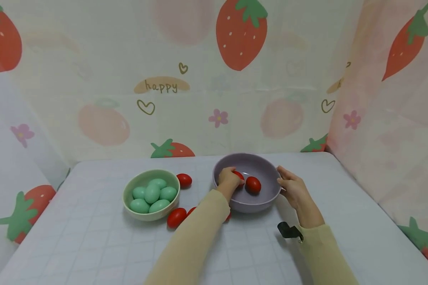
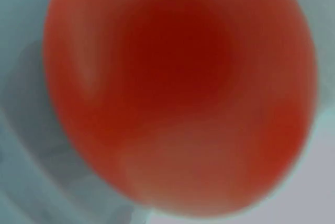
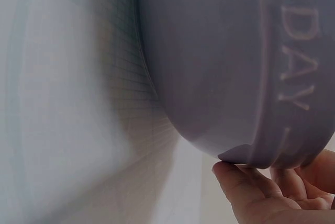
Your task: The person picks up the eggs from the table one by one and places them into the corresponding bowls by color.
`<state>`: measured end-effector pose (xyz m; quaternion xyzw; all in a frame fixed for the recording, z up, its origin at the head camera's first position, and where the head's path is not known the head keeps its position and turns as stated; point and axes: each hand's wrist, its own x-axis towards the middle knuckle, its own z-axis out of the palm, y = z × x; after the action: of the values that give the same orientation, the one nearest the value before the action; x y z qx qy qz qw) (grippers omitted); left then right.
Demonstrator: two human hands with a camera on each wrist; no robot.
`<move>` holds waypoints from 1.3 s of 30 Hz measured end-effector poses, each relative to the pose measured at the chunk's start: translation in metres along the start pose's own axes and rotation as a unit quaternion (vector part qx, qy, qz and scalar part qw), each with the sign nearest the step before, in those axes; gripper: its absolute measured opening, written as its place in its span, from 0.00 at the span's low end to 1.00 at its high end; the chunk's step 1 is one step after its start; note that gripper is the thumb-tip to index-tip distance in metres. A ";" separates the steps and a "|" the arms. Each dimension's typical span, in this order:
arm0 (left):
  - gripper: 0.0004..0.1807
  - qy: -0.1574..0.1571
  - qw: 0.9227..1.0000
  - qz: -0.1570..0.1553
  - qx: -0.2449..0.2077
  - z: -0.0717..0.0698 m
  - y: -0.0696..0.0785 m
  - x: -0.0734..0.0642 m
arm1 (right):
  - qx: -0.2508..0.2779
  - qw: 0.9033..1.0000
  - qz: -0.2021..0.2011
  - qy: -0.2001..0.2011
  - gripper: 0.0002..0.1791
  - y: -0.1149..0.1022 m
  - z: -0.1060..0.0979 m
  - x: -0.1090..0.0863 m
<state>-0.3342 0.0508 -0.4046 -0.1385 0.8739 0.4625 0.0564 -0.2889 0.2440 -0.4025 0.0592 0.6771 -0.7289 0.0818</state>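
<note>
My left hand (image 1: 230,182) reaches into the purple bowl (image 1: 251,208) and grips a red egg (image 1: 239,178), part of it hidden by the fingers. Beside it in the bowl lies a second red egg (image 1: 253,185). A blurred red egg (image 2: 180,93) fills most of the left wrist view; which one it is I cannot tell. My right hand (image 1: 297,194) holds the bowl's right side at the rim. In the right wrist view, its fingertips (image 3: 230,174) touch the bowl's outer wall, which bears raised letters.
A pale green bowl (image 1: 148,217) full of green eggs (image 1: 152,194) stands to the left. Behind its right side lies a red egg (image 1: 184,181); several more, including one red egg (image 1: 176,218), lie in front, partly behind my left sleeve (image 1: 196,233).
</note>
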 end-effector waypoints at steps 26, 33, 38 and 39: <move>0.28 -0.098 0.970 0.211 -0.073 -0.081 -0.036 -0.068 | -0.008 1.000 -0.005 0.008 0.33 -0.001 0.001 -0.002; 0.24 -0.080 0.957 0.265 -0.091 -0.093 -0.072 -0.082 | -0.013 1.000 -0.004 0.006 0.34 -0.002 0.002 -0.002; 0.24 -0.092 0.956 0.268 -0.072 -0.099 -0.087 -0.087 | -0.011 1.000 0.001 0.005 0.34 -0.001 0.004 -0.002; 0.24 -0.099 0.959 0.259 -0.061 -0.100 -0.089 -0.089 | -0.010 1.000 0.001 0.004 0.33 -0.001 0.004 -0.002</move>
<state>-0.2206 -0.0621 -0.3982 0.1356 0.8403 0.5248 0.0121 -0.2868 0.2402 -0.4005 0.0619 0.6843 -0.7221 0.0804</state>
